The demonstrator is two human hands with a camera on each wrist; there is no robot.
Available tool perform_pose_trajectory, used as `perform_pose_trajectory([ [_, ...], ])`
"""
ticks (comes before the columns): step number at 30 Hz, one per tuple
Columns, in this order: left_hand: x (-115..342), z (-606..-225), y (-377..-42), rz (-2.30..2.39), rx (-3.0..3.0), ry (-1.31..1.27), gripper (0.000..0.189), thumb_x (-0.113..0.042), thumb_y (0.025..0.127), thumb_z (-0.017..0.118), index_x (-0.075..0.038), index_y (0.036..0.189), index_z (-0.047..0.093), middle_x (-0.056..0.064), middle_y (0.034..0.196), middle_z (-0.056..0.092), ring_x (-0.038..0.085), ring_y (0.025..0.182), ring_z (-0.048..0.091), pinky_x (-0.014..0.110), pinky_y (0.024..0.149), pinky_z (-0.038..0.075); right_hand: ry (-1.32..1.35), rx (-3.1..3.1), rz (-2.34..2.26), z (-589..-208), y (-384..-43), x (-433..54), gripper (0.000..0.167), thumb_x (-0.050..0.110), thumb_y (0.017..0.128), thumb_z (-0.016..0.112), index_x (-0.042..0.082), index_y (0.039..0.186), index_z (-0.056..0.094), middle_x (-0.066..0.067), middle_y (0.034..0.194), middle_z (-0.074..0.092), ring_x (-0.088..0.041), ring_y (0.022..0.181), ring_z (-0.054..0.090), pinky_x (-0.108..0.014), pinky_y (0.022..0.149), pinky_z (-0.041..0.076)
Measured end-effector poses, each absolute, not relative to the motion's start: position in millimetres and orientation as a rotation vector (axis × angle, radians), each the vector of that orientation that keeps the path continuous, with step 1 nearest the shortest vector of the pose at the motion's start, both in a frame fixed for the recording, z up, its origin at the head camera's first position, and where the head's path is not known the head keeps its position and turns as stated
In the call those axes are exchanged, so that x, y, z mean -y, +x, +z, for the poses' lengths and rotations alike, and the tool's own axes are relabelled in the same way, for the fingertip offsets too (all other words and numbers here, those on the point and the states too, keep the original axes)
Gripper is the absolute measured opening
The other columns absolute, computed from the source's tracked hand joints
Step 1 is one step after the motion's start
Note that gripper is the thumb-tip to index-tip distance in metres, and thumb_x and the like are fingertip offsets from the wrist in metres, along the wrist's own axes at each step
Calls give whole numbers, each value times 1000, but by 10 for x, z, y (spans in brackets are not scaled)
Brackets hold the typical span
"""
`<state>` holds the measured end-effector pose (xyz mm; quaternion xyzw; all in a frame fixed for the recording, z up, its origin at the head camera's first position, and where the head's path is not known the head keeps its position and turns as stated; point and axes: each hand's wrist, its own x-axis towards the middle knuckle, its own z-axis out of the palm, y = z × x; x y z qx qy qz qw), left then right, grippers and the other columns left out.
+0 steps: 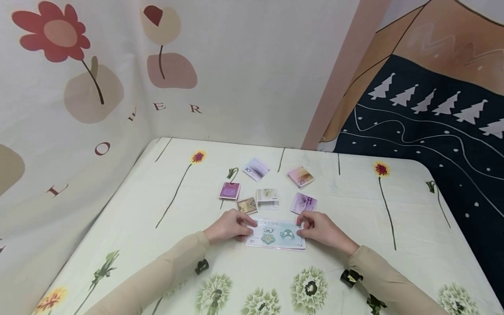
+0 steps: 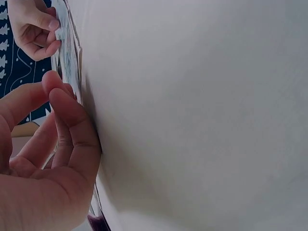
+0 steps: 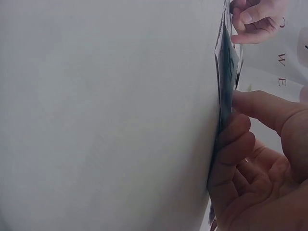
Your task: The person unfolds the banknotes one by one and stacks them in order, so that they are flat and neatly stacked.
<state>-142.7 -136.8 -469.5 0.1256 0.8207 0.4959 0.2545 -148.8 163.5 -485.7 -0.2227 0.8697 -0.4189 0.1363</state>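
Observation:
A pale green play banknote marked 50 lies flat in front of me, with a thin pinkish edge showing below it. My left hand pinches its left end between thumb and fingers. At the other end my right hand does the same, thumb on top and curled fingers along the edge. The right wrist view shows the note edge-on, slightly raised, running into the fingers of the right hand. In the left wrist view, fingertips of the left hand meet right at the note's near end.
Beyond the hands lie several folded notes: a magenta one, a brown one, a whitish one, a violet one, an orange one and a lilac one. The flowered tablecloth meets printed curtains behind.

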Motion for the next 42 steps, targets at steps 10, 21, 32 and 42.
perform_pose_trajectory([
  [10, 1376, -4707, -1440, 1362, -2198, 319, 21, 5, 83, 64, 5, 104, 70, 5, 61, 62, 10, 52, 56, 24, 54, 52, -624, -2505, -1194, -4844, -1467, -1622, 21, 1, 76, 76, 7, 90, 61, 5, 66, 49, -8, 59, 44, -22, 55, 38],
  [21, 1374, -4699, -1464, 1349, -2203, 349, 20, 4, 84, 64, 4, 103, 70, 6, 61, 62, 11, 53, 57, 25, 54, 53, -647, -2501, -1205, -4833, -1465, -1635, 21, 0, 77, 75, 6, 91, 60, 5, 66, 49, -7, 57, 44, -22, 53, 38],
  [32, 1302, -4590, -1464, 1241, -2215, 358, 19, -2, 83, 71, 3, 102, 69, 6, 64, 64, 12, 53, 56, 25, 56, 49, -649, -2420, -1172, -4732, -1480, -1665, 8, 7, 85, 69, 3, 90, 63, 3, 69, 52, -9, 61, 46, -21, 55, 39],
  [42, 1267, -4456, -1573, 1313, -2214, 421, 22, -3, 83, 68, 5, 103, 67, 8, 70, 63, 14, 61, 60, 31, 62, 53, -603, -2409, -1262, -4566, -1579, -1744, 14, 4, 90, 62, -5, 99, 65, -5, 74, 59, -15, 61, 53, -22, 52, 42],
])
